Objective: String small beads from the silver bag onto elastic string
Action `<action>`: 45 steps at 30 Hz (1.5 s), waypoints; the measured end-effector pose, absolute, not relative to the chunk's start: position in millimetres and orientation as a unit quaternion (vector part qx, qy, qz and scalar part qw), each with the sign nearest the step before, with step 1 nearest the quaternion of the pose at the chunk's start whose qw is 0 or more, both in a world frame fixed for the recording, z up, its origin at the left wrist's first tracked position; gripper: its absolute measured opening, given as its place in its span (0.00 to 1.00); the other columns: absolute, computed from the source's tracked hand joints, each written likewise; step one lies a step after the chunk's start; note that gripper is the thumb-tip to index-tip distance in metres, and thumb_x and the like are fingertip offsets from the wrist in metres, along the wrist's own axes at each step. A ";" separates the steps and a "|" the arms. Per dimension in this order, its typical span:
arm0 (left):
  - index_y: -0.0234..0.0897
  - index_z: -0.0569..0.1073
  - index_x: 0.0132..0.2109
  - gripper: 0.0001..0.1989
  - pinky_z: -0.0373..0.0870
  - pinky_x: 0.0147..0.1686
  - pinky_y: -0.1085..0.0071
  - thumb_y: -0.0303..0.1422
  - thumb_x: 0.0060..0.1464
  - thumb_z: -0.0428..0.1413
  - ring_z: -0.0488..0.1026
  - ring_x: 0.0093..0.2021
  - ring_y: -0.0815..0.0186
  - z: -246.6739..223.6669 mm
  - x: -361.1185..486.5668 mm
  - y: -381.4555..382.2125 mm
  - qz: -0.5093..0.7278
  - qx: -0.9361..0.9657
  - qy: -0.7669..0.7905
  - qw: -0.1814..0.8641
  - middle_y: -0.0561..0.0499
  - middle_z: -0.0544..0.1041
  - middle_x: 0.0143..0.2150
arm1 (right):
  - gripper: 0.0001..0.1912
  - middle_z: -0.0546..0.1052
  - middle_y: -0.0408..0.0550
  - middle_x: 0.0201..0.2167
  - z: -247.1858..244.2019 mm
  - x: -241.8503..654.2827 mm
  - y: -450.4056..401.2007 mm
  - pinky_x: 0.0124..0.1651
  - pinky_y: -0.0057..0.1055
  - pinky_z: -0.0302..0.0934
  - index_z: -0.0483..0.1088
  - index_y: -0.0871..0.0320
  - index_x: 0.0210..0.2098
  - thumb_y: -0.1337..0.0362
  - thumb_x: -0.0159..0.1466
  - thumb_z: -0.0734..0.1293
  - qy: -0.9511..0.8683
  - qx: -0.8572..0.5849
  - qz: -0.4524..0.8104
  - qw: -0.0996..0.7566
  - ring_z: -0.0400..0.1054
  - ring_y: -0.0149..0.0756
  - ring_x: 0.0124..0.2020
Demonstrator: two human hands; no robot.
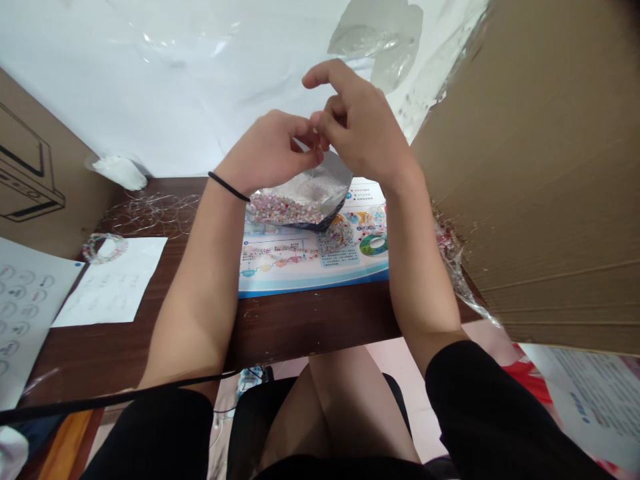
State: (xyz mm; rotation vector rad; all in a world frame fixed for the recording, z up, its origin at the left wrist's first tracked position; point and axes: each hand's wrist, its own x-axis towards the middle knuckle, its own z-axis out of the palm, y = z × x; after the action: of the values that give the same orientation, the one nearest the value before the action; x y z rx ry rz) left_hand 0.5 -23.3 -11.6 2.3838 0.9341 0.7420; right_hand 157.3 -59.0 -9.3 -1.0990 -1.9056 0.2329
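My left hand (pixel 270 152) and my right hand (pixel 357 120) are raised close together, fingertips meeting above a silver foil pouch (pixel 313 193). Their curled fingers pinch towards each other, and anything small between them is hidden or too fine to see. The open pouch lies tilted, full of tiny multicoloured beads (pixel 285 210), just beneath my left hand. A black hair band (pixel 229 187) circles my left wrist. Below the pouch lies a printed bead-craft leaflet (pixel 310 263).
A dark wooden table (pixel 300 327) holds a loop of beads (pixel 104 248), a tangle of clear thread (pixel 150 213), a white paper (pixel 113 280) and an icon sheet (pixel 25 313). A large cardboard panel (pixel 530 167) blocks the right side. White plastic sheeting hangs behind.
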 end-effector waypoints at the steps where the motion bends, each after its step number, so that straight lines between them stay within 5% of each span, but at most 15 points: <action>1: 0.42 0.78 0.33 0.06 0.67 0.40 0.66 0.35 0.51 0.55 0.72 0.33 0.64 -13.7 1.5 -21.7 0.258 0.874 0.348 0.222 0.52 0.79 0.34 | 0.13 0.60 0.38 0.19 -8.3 156.2 -58.9 0.36 0.35 0.57 0.63 0.52 0.43 0.72 0.60 0.58 -0.766 -0.424 0.091 0.474 0.62 0.37 0.25; 6: 0.38 0.80 0.35 0.09 0.65 0.38 0.68 0.35 0.51 0.56 0.68 0.30 0.68 -32.0 4.0 -3.2 0.172 0.900 0.360 0.179 0.51 0.79 0.30 | 0.05 0.60 0.40 0.21 3.2 155.2 -64.1 0.36 0.31 0.61 0.64 0.54 0.38 0.67 0.66 0.57 -0.689 -0.373 0.071 0.617 0.64 0.34 0.26; 14: 0.41 0.79 0.34 0.08 0.64 0.39 0.68 0.36 0.47 0.57 0.71 0.34 0.64 -45.5 -2.3 16.2 0.138 0.898 0.388 0.155 0.53 0.77 0.28 | 0.06 0.62 0.42 0.22 5.5 160.3 -64.6 0.30 0.34 0.57 0.63 0.52 0.34 0.65 0.66 0.57 -0.653 -0.383 0.091 0.647 0.62 0.36 0.25; 21: 0.38 0.77 0.47 0.17 0.66 0.40 0.71 0.32 0.47 0.60 0.73 0.36 0.67 -21.9 -8.2 -5.4 0.177 0.886 0.366 0.221 0.50 0.79 0.42 | 0.09 0.67 0.42 0.20 -9.9 164.4 -58.0 0.30 0.35 0.54 0.69 0.51 0.35 0.67 0.63 0.58 -0.761 -0.456 0.121 0.445 0.61 0.37 0.24; 27: 0.36 0.77 0.44 0.16 0.63 0.39 0.74 0.38 0.52 0.54 0.70 0.35 0.70 -5.5 -10.2 -21.5 0.175 0.895 0.335 0.236 0.54 0.77 0.38 | 0.13 0.69 0.43 0.24 -5.1 159.5 -70.0 0.32 0.31 0.55 0.69 0.55 0.41 0.69 0.63 0.55 -0.793 -0.473 0.117 0.364 0.62 0.34 0.27; 33: 0.31 0.79 0.37 0.15 0.61 0.35 0.70 0.37 0.53 0.53 0.62 0.27 0.71 -11.5 -3.8 -18.8 0.180 0.893 0.368 0.188 0.50 0.73 0.28 | 0.12 0.65 0.41 0.21 -2.2 157.6 -69.9 0.35 0.32 0.58 0.67 0.52 0.40 0.70 0.63 0.56 -0.779 -0.471 0.073 0.407 0.62 0.35 0.26; 40: 0.34 0.81 0.37 0.14 0.64 0.37 0.68 0.38 0.50 0.56 0.70 0.32 0.63 -52.1 1.0 19.3 0.066 0.908 0.399 0.112 0.47 0.77 0.31 | 0.10 0.58 0.40 0.21 8.3 154.1 -68.7 0.31 0.29 0.59 0.63 0.54 0.33 0.68 0.67 0.54 -0.670 -0.379 0.043 0.637 0.57 0.31 0.22; 45: 0.34 0.81 0.34 0.09 0.66 0.36 0.67 0.34 0.50 0.58 0.67 0.27 0.66 -56.5 -1.3 23.2 0.145 0.887 0.425 0.109 0.50 0.74 0.23 | 0.09 0.61 0.41 0.21 4.7 162.2 -63.1 0.30 0.29 0.59 0.63 0.52 0.33 0.65 0.67 0.54 -0.658 -0.443 0.045 0.607 0.60 0.33 0.23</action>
State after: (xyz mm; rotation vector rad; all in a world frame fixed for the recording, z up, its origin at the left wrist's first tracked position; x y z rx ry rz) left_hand -1.3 23.2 -56.5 2.6091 1.2493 0.4251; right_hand 162.2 -63.1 4.7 -1.0243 -1.5221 0.1049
